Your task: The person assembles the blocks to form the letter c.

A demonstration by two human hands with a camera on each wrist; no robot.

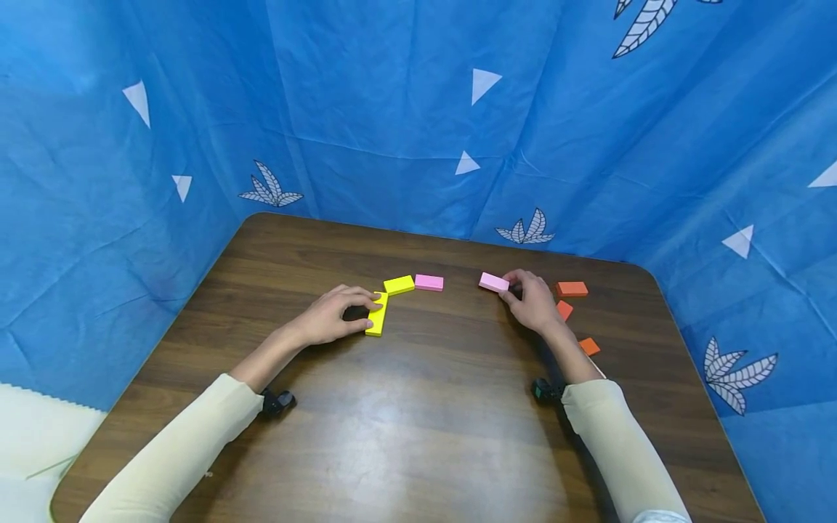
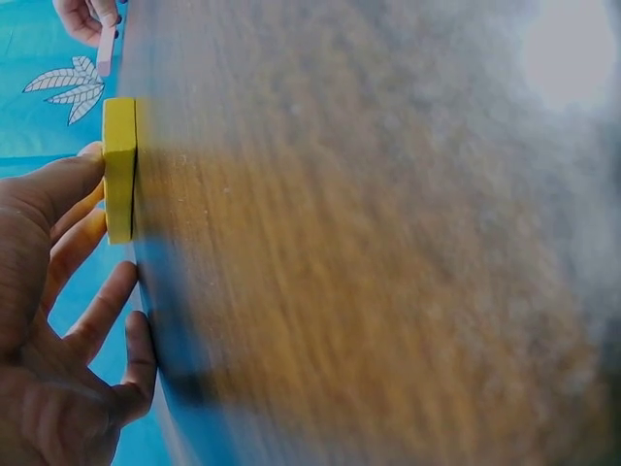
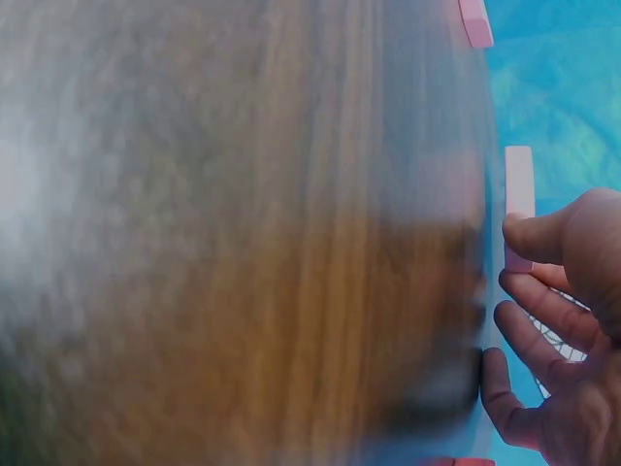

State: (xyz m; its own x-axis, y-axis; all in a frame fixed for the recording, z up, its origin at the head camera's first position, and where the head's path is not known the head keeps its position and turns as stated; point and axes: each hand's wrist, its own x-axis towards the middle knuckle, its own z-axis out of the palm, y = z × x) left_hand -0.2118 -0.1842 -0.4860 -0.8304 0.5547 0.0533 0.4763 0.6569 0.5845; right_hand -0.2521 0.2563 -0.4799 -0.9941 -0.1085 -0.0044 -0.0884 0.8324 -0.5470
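My left hand [image 1: 330, 314] is at a yellow block [image 1: 377, 319] lying flat on the table, with thumb and fingertips pinching it from its left side. In the left wrist view the thumb rests against that yellow block [image 2: 119, 170]. A second yellow block [image 1: 399, 284] lies end to end with it, and a pink block [image 1: 429, 282] follows to its right. My right hand [image 1: 532, 301] pinches another pink block [image 1: 493, 282] by its right end. The right wrist view shows this pink block [image 3: 519, 184] between thumb and fingers, close over the tabletop.
To the right of my right hand lie an orange block [image 1: 572, 289], another orange block [image 1: 564, 311] partly hidden by the hand, and a third orange block [image 1: 589, 346] beside the forearm. The wooden table [image 1: 392, 421] has a blue curtain [image 1: 366, 109] around its back and sides.
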